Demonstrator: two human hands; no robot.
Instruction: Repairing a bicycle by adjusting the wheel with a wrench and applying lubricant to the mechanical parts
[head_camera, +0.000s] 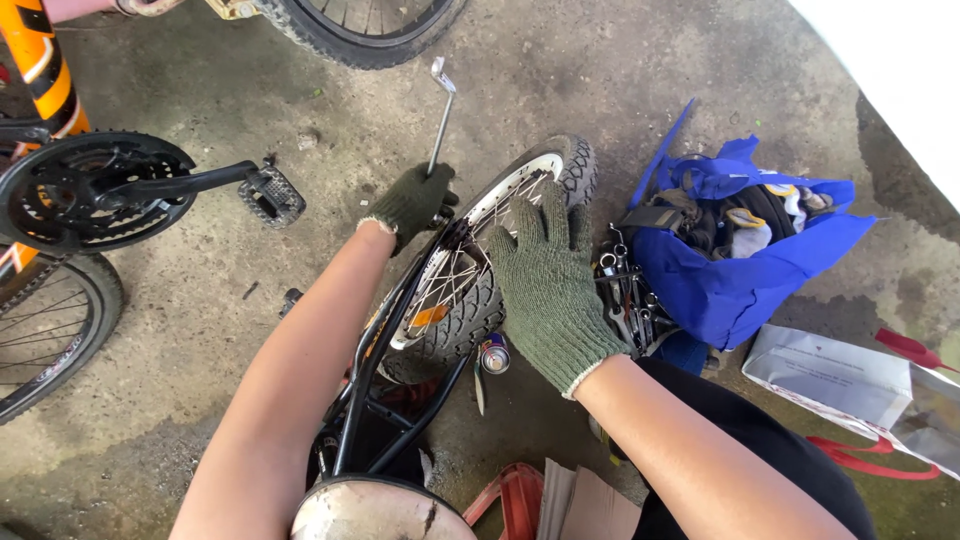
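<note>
A small bicycle wheel (560, 170) with a knobby black tyre and silver spokes stands in a black frame (375, 350) below me. My left hand (412, 203), in a dark green knit glove, is shut on a long metal wrench (440, 115) whose head points up and away, close to the wheel's hub. My right hand (548, 285), gloved the same, lies flat with fingers spread on the tyre's top.
An orange bicycle (40, 70) with black chainring, crank and pedal (270, 195) stands at left, another tyre (360, 30) at top. A blue bag (740, 270) of tools, loose wrenches (625, 300), a spray can (494, 354) and a white box (825, 375) lie at right on concrete floor.
</note>
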